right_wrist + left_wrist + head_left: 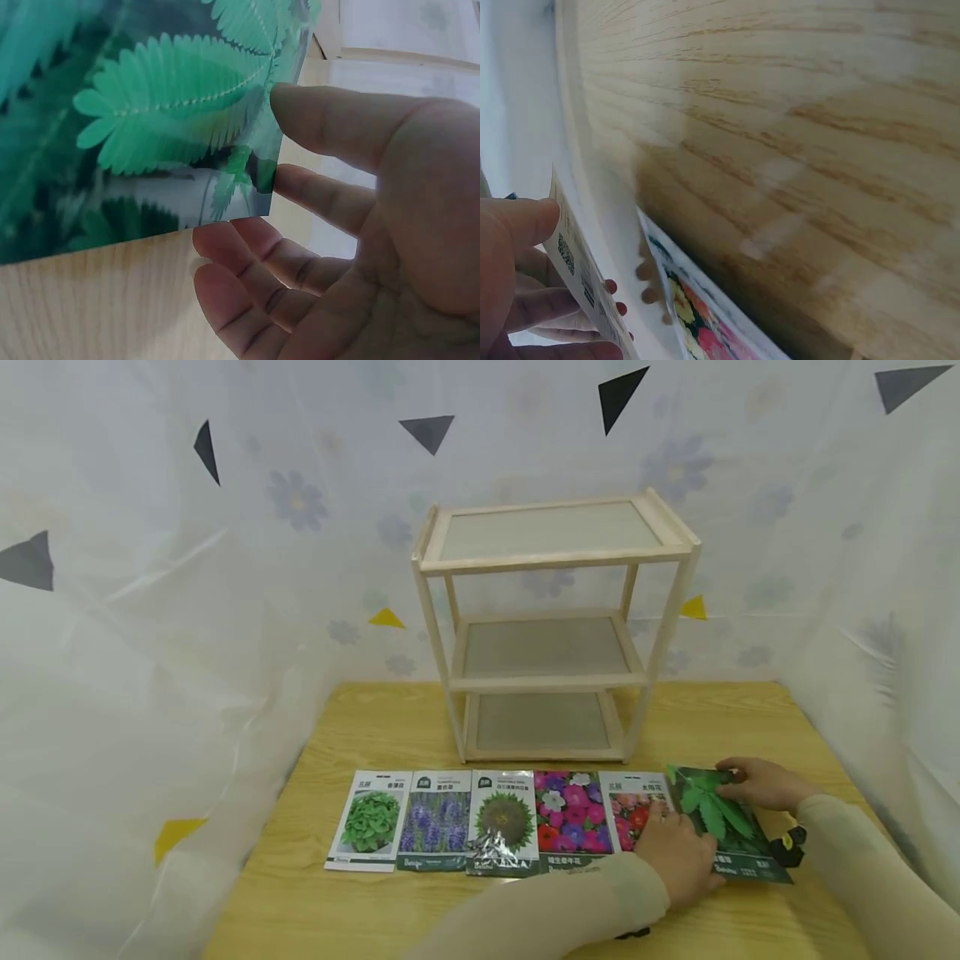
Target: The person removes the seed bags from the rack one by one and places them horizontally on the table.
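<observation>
A seed packet with green fern-like leaves is tilted up off the table at the right end of a row of packets. My right hand pinches its upper right edge; the right wrist view shows the thumb on the leaf picture and fingers behind. My left hand holds the packet's left side, and in the left wrist view the packet's printed back shows between thumb and fingers. Beside it lies a red-flower packet, partly covered by the left hand.
Leftward in the row lie a mixed-flower packet, a sunflower packet, a lavender packet and a leafy-green packet. Behind them a three-tier wooden rack stands on the wooden table. Sheeting surrounds the table.
</observation>
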`<action>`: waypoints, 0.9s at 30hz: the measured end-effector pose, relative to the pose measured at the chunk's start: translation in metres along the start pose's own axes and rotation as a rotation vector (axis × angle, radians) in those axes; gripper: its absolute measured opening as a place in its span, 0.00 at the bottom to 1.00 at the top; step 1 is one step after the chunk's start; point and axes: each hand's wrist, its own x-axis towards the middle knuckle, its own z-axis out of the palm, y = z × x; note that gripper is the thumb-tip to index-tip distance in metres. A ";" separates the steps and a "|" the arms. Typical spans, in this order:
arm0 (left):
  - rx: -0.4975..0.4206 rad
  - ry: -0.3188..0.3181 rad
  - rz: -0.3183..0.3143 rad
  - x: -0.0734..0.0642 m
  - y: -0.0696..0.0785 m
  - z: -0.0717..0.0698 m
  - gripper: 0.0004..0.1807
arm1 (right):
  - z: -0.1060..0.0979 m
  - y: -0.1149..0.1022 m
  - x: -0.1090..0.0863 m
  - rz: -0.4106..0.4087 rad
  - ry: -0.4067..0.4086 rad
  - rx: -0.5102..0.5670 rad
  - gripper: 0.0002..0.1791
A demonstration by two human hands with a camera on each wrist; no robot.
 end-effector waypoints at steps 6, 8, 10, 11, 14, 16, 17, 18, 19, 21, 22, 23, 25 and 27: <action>-0.029 -0.036 0.017 0.005 0.001 0.004 0.26 | 0.004 0.006 0.004 0.008 0.005 -0.020 0.36; -0.036 -0.048 0.021 0.007 0.002 0.005 0.26 | 0.004 0.007 0.005 0.012 0.005 -0.024 0.35; -0.031 -0.054 0.022 0.007 0.003 0.006 0.26 | 0.004 0.007 0.004 0.011 0.005 -0.029 0.35; -0.025 -0.049 0.025 0.007 0.003 0.007 0.25 | 0.003 0.008 0.004 0.010 0.005 -0.031 0.34; -0.006 -0.045 0.024 0.007 0.004 0.009 0.24 | 0.005 0.011 0.006 0.012 0.000 -0.017 0.34; 0.002 -0.043 0.022 0.007 0.004 0.011 0.24 | 0.005 0.014 0.007 0.008 -0.005 -0.020 0.34; 0.000 -0.041 0.022 0.007 0.004 0.012 0.24 | 0.005 0.015 0.008 0.008 -0.008 -0.018 0.33; 0.002 -0.038 0.021 0.007 0.004 0.013 0.24 | 0.006 0.016 0.009 0.008 -0.008 -0.021 0.33; 0.001 -0.037 0.024 0.008 0.004 0.014 0.24 | 0.006 0.017 0.010 0.008 -0.006 -0.022 0.33; 0.013 -0.035 0.030 0.008 0.004 0.016 0.24 | 0.006 0.019 0.011 0.000 0.004 -0.044 0.33; 0.019 -0.032 0.032 0.009 0.004 0.016 0.24 | 0.006 0.019 0.011 -0.002 0.006 -0.049 0.33; 0.030 -0.033 0.033 0.010 0.004 0.017 0.24 | 0.007 0.019 0.012 -0.002 0.012 -0.052 0.33; 0.049 -0.036 0.033 0.010 0.005 0.019 0.24 | 0.008 0.020 0.013 -0.006 0.025 -0.063 0.33; 0.062 -0.030 0.029 0.011 0.005 0.021 0.24 | 0.009 0.020 0.014 -0.019 0.032 -0.076 0.33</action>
